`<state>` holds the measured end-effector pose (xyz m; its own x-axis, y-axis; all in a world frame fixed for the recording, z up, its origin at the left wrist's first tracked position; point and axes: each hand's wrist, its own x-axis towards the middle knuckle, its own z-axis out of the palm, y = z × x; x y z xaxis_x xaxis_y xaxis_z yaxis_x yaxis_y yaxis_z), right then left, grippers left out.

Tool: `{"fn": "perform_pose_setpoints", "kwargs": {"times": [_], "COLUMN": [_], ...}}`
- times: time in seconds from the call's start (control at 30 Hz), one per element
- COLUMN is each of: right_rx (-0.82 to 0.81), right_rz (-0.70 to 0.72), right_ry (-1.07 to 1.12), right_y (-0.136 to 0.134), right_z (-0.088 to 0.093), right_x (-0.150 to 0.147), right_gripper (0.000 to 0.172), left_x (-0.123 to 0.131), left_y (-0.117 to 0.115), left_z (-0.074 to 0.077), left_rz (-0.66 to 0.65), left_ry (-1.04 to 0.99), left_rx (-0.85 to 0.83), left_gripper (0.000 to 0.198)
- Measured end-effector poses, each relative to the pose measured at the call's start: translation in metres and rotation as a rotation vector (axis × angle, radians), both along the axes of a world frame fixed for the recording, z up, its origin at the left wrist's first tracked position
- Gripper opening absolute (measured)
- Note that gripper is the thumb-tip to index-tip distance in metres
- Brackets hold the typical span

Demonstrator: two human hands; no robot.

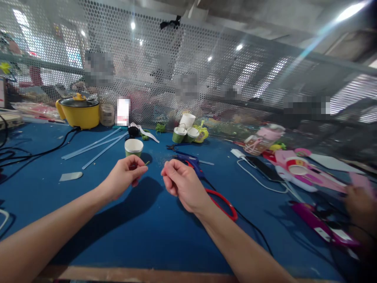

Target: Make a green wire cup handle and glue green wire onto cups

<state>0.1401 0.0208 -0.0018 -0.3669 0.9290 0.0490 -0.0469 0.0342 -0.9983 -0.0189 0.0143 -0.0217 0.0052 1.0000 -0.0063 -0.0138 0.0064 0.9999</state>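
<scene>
My left hand [126, 175] is closed in a pinch on a thin green strand [147, 162], whose short end sticks out past the fingertips. A small gap to the right, my right hand [184, 182] has its thumb and fingers pressed together; what they hold, if anything, is too small to make out. Just behind my left hand stands a paper cup [134, 147], white inside with green around the outside. Beyond my right hand lies a blue glue gun [193, 162], partly covered by the hand. A red loop [225, 202] shows beside my right forearm.
Pliers [176, 147] and several cups [179, 135] sit farther back. Clear glue sticks [100, 145] and a yellow electric pot [81, 112] are at left. At right are a phone [265, 169], a purple tool [321, 224] and another person's hand [361, 202]. Perforated metal panels close the back.
</scene>
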Motion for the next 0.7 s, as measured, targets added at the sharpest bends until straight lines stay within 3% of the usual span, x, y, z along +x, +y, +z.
{"fn": "perform_pose_setpoints", "kwargs": {"times": [0.2,0.37,0.53,0.7], "right_rx": [0.081,0.049,-0.063,0.019], "right_rz": [-0.060,0.041,0.067,-0.042], "right_ry": [-0.188,-0.158,-0.141,-0.265], "right_y": [0.008,0.011,0.007,0.007], "right_z": [-0.017,-0.021,-0.023,-0.025], "right_x": [0.006,0.011,0.008,0.008], "right_gripper": [0.040,0.014,0.021,0.040], "left_x": [0.001,0.000,0.001,0.000], "left_y": [-0.005,-0.003,-0.002,-0.003], "left_z": [0.001,-0.002,-0.002,-0.003], "left_rz": [-0.150,-0.188,-0.180,-0.204], "left_ry": [-0.200,-0.245,-0.241,-0.238], "left_rx": [-0.140,-0.172,-0.183,-0.186], "left_gripper": [0.022,0.024,0.027,0.028]}}
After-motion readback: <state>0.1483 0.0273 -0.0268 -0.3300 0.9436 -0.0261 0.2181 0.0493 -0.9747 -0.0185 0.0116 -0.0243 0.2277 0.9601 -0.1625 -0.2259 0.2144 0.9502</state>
